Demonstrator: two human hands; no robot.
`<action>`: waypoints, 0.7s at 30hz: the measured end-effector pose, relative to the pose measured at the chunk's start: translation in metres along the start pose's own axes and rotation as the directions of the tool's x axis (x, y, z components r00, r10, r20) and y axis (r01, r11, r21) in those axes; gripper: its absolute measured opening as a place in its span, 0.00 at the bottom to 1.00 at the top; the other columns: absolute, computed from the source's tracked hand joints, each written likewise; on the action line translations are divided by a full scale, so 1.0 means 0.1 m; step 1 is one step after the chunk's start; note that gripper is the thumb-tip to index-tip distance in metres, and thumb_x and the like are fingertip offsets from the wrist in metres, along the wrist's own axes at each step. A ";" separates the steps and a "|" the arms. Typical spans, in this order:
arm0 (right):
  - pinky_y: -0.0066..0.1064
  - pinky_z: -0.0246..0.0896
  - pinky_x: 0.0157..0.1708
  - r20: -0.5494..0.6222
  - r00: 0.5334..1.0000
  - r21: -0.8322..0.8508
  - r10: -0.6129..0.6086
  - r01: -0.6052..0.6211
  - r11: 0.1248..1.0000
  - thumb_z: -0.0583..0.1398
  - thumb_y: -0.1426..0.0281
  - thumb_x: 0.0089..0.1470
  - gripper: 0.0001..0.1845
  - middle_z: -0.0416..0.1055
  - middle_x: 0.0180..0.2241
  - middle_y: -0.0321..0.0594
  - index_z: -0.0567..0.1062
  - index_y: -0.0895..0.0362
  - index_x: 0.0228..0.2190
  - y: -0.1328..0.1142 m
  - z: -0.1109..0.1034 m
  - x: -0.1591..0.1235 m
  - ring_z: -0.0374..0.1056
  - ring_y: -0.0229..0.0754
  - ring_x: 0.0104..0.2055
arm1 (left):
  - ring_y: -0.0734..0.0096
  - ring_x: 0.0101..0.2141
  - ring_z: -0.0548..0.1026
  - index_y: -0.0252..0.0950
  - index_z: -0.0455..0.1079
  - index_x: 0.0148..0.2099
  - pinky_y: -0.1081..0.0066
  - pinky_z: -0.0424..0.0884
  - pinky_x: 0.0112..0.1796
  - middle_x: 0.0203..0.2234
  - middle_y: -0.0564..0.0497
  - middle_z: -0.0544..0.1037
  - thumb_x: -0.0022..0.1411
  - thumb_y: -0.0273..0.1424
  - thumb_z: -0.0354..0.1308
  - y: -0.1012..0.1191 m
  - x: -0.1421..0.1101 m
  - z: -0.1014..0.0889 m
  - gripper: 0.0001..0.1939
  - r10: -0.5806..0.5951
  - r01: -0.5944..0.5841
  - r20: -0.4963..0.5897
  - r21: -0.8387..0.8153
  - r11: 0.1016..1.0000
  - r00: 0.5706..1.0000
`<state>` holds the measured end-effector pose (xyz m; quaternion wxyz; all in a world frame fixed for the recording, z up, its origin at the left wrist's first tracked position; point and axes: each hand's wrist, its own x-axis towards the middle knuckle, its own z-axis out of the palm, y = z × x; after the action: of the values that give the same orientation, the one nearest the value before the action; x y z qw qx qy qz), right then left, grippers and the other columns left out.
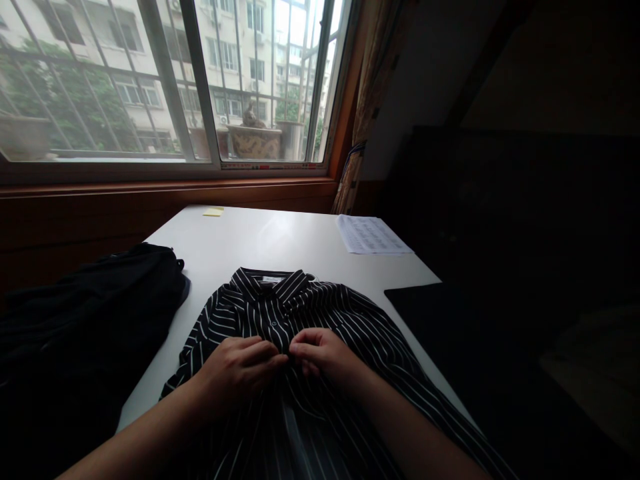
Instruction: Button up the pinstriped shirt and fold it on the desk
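A black shirt with white stripes (360, 320) lies face up, its collar (270, 283) toward the window. One button (274, 324) shows on the front placket just above my hands. My left hand (245, 363) is closed at the placket, its fingertips pinching the cloth edge. Close beside it, my right hand (320, 353) also pinches the shirt front, thumb against the curled fingers. Whether a button sits between the fingertips is hidden. Below the hands the two front edges of the shirt lie apart.
The shirt rests on a white table (280, 233). Dark clothing (100, 313) is heaped at the left edge. Printed sheets (373, 233) lie at the far right, a yellow note pad (213, 211) at the far left. A dark flat item (425, 300) covers the right edge.
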<state>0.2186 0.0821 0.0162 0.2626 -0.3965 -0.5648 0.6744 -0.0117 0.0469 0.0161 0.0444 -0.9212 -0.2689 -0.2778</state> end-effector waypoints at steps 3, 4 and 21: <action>0.24 0.49 0.19 -0.002 1.000 0.005 -0.008 0.008 1.000 0.66 0.60 0.50 0.15 0.69 0.19 0.31 0.77 0.60 0.29 0.02 0.00 0.01 0.59 0.30 0.18 | 0.72 0.30 0.75 0.38 0.72 0.51 0.72 0.71 0.29 0.35 0.52 0.78 0.70 0.29 0.54 -0.01 -0.01 0.02 0.10 -0.017 0.017 0.004 -0.006 1.000 1.000; 0.24 0.50 0.19 -0.004 1.000 0.006 -0.006 0.006 1.000 0.66 0.59 0.49 0.15 0.69 0.20 0.31 0.77 0.60 0.29 0.02 -0.01 0.02 0.60 0.31 0.18 | 0.72 0.31 0.75 0.38 0.72 0.51 0.72 0.72 0.30 0.35 0.51 0.78 0.70 0.29 0.54 -0.01 -0.01 0.03 0.10 -0.028 0.028 -0.001 -0.007 1.000 1.000; 0.24 0.51 0.20 -0.021 1.000 0.008 -0.006 0.006 1.000 0.67 0.60 0.50 0.15 0.70 0.21 0.32 0.77 0.60 0.31 0.03 0.00 0.01 0.63 0.31 0.19 | 0.71 0.32 0.75 0.38 0.71 0.52 0.72 0.71 0.29 0.36 0.50 0.78 0.68 0.25 0.55 0.00 0.00 0.01 0.12 -0.093 0.090 -0.109 -0.035 0.995 0.990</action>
<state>0.2186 0.0823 0.0132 0.2722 -0.4009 -0.5602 0.6718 -0.0115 0.0471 0.0153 0.0326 -0.8916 -0.3040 -0.3339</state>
